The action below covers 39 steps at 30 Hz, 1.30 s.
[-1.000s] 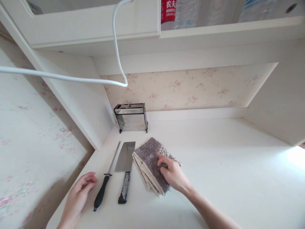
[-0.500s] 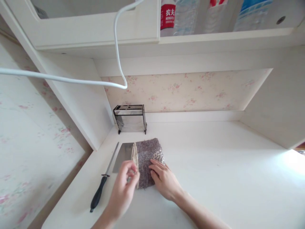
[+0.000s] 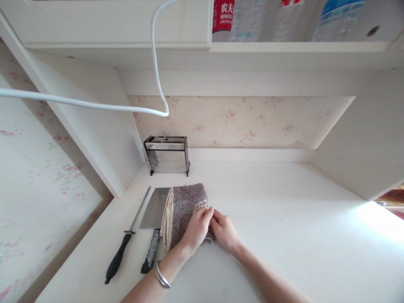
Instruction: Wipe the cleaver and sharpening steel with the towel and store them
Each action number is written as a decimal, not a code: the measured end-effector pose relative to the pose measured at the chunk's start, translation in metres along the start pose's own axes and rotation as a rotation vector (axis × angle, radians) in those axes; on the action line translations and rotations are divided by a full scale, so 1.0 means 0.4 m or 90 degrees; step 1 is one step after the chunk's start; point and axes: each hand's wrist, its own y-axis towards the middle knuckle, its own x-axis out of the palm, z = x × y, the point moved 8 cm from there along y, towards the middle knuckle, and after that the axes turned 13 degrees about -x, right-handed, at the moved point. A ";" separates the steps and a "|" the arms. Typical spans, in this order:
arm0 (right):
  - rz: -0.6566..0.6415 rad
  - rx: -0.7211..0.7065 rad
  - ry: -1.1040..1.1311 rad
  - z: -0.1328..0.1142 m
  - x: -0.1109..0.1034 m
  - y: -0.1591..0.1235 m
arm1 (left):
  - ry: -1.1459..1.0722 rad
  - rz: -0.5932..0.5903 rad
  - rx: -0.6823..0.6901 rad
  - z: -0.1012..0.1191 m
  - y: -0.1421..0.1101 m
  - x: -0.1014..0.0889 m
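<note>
With fingers mostly closed, your left hand and right hand meet at the right edge of a folded, purplish-brown cloth, both touching it; how firmly either one grips it is unclear. Your left wrist wears a silver bangle. The cloth lies on the white counter, partly over a cleaver to its left. Further left lies a black-handled sharpening rod. On the far left stands a metal knife holder.
</note>
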 end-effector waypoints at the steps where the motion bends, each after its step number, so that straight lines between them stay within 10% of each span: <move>1: -0.016 -0.011 -0.009 -0.005 0.006 0.000 | -0.023 -0.029 -0.027 -0.012 0.001 -0.001; 39: -0.081 0.078 0.270 0.011 0.027 0.002 | -0.193 -0.155 -0.085 -0.013 -0.006 0.006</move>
